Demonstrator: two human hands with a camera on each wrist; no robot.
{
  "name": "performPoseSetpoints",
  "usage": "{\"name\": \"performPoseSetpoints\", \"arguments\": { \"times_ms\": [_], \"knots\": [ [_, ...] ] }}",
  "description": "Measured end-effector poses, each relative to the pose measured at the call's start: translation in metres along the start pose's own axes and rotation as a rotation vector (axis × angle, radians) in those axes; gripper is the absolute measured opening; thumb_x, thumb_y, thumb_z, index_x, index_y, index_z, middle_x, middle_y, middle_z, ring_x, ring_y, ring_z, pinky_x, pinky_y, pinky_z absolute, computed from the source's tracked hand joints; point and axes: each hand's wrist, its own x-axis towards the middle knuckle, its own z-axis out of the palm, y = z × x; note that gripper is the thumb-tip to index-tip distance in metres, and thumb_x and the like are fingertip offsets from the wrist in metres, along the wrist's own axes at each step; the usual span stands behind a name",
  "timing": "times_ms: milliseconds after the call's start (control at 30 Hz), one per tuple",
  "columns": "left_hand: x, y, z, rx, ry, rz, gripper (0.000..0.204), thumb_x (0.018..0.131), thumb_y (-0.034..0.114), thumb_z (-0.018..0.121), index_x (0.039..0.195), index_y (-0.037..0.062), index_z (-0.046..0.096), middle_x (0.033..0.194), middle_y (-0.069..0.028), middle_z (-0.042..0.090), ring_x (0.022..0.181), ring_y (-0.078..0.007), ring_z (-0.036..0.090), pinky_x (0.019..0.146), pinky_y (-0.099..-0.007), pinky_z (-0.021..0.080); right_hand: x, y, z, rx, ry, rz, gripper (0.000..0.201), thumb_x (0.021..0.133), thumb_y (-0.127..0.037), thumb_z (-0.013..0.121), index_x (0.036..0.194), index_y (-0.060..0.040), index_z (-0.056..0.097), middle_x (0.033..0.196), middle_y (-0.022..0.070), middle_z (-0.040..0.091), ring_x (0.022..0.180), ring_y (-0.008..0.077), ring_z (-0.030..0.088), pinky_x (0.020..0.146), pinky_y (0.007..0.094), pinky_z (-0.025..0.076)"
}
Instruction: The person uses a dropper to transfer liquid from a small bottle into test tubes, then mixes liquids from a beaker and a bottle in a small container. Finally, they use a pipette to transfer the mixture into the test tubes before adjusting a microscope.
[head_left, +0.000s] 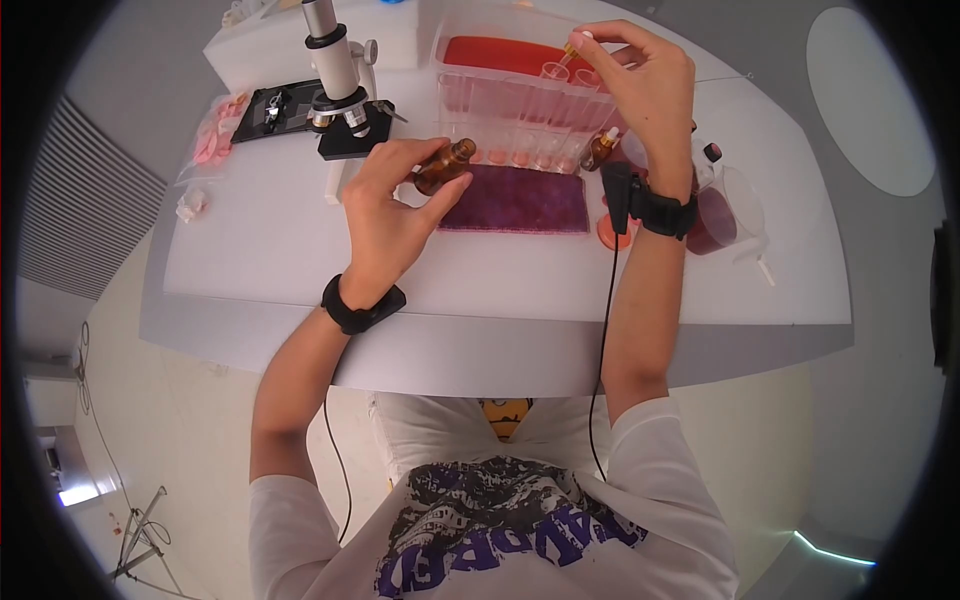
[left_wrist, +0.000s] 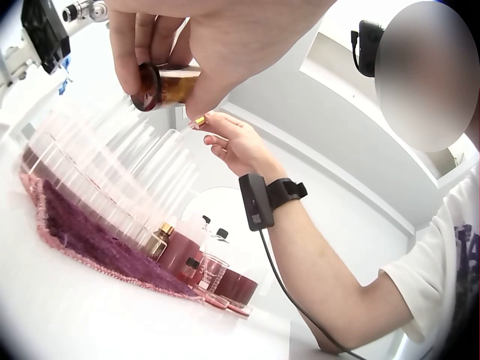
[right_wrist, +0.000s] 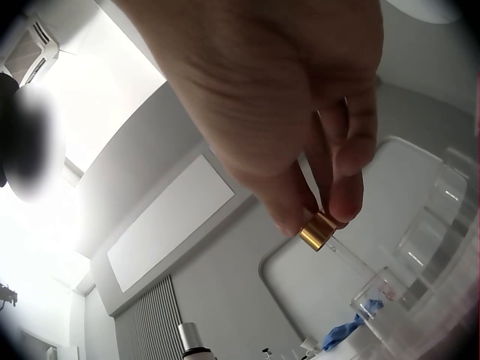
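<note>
My left hand (head_left: 388, 222) holds a small amber glass bottle (head_left: 440, 170) between thumb and fingers, tilted, its uncapped mouth facing right. In the left wrist view the thumb and fingers wrap round the bottle's body. Further right, my right hand (head_left: 652, 95) pinches a dropper by its top, and its gold collar (right_wrist: 318, 231) shows below the fingertips. The dropper's glass stem (right_wrist: 349, 255) points down at the mouth of a clear test tube (right_wrist: 375, 300). That tube stands in a row of test tubes (head_left: 500, 105) in a clear rack. A purple mat (head_left: 515, 200) lies in front of the rack.
A microscope (head_left: 338, 75) stands at the left beside a black tray (head_left: 262, 122). Behind the tubes is a bin with red contents (head_left: 505, 53). Another dropper bottle (head_left: 598, 150), a beaker of dark red liquid (head_left: 712, 222) and a round dish (head_left: 614, 234) sit by my right forearm.
</note>
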Motion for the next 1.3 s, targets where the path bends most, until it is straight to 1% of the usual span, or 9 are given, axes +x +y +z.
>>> {"name": "performPoseSetpoints", "arguments": {
  "times_ms": [233,300,433,500,733,800,1033,1233,1300],
  "knots": [
    [0.0,0.001,0.0,-0.002,-0.01,-0.035,0.038,0.087,0.005,0.094,0.122,0.0,0.081,0.111,-0.0084,0.08,0.095,-0.0172,0.074,0.086,-0.0315,0.064,0.0,-0.014,-0.003,0.088,0.101,-0.114,0.019,0.094,-0.025,0.091,0.105,-0.0089,0.088,0.079,-0.0015,0.077,0.067,0.0043,0.064,0.063,0.0222,0.049],
    [0.0,0.001,-0.001,0.004,-0.008,-0.034,0.038,0.087,0.006,0.095,0.122,0.0002,0.081,0.111,-0.0082,0.08,0.096,-0.0171,0.075,0.086,-0.0316,0.064,-0.003,-0.04,-0.012,0.394,0.005,-0.016,0.013,0.102,-0.008,0.083,0.104,0.0042,0.079,0.088,0.006,0.081,0.075,0.0067,0.073,0.066,0.0194,0.055],
    [0.003,0.001,-0.004,0.027,0.031,-0.02,0.039,0.087,0.007,0.095,0.123,0.0008,0.08,0.113,-0.0076,0.08,0.1,-0.0167,0.076,0.087,-0.0321,0.065,-0.008,-0.052,-0.008,0.43,-0.124,-0.043,0.014,0.102,-0.008,0.083,0.106,0.0052,0.08,0.088,0.0058,0.081,0.075,0.0062,0.073,0.065,0.0185,0.053],
    [0.003,0.0,-0.006,0.026,0.046,-0.026,0.039,0.087,0.007,0.095,0.123,0.0012,0.08,0.114,-0.0074,0.08,0.101,-0.0168,0.077,0.088,-0.0323,0.065,-0.011,-0.051,0.012,0.672,-0.217,-0.236,0.017,0.101,-0.009,0.085,0.105,0.0058,0.079,0.088,0.0066,0.081,0.072,0.0061,0.071,0.064,0.0188,0.052],
    [0.008,0.001,-0.01,-0.008,0.127,-0.034,0.042,0.086,0.007,0.095,0.125,0.0021,0.08,0.115,-0.0068,0.08,0.101,-0.0172,0.076,0.089,-0.0335,0.064,-0.024,-0.08,0.018,0.401,-0.285,-0.261,0.015,0.098,-0.008,0.085,0.107,0.0041,0.082,0.089,0.0075,0.082,0.073,0.0073,0.07,0.066,0.0237,0.054],
    [0.01,0.002,-0.013,0.045,0.143,0.01,0.042,0.085,0.005,0.095,0.125,0.0022,0.08,0.115,-0.007,0.08,0.1,-0.0178,0.076,0.088,-0.0334,0.063,-0.024,-0.07,0.034,0.388,-0.3,-0.379,0.015,0.092,-0.016,0.091,0.1,-0.0043,0.085,0.08,-0.0017,0.077,0.065,0.0042,0.065,0.061,0.0214,0.051],
    [0.013,0.002,-0.015,0.212,0.209,0.211,0.045,0.081,0.002,0.095,0.123,0.0039,0.082,0.116,-0.0082,0.081,0.1,-0.024,0.074,0.089,-0.0346,0.06,-0.027,-0.066,0.032,0.414,-0.602,-0.239,0.018,0.09,-0.017,0.089,0.089,-0.0012,0.081,0.076,0.0063,0.075,0.067,0.012,0.071,0.064,0.0263,0.055],
    [0.011,-0.002,-0.012,0.291,0.187,0.244,0.048,0.078,0.002,0.097,0.123,0.0026,0.082,0.116,-0.0079,0.081,0.103,-0.0252,0.073,0.09,-0.0364,0.059,-0.024,-0.059,0.031,0.45,-0.664,-0.264,0.014,0.092,-0.013,0.087,0.091,-0.0001,0.081,0.078,0.0063,0.076,0.069,0.0125,0.073,0.067,0.0259,0.057],
    [0.01,-0.002,-0.012,0.287,0.183,0.242,0.048,0.078,0.002,0.097,0.123,0.0027,0.082,0.116,-0.008,0.081,0.103,-0.0255,0.073,0.089,-0.0364,0.059,-0.025,-0.057,0.031,0.484,-0.668,-0.259,0.009,0.092,0.002,0.085,0.09,0.0027,0.076,0.079,0.0018,0.074,0.067,0.0085,0.074,0.056,0.0208,0.053]
  ]
}}
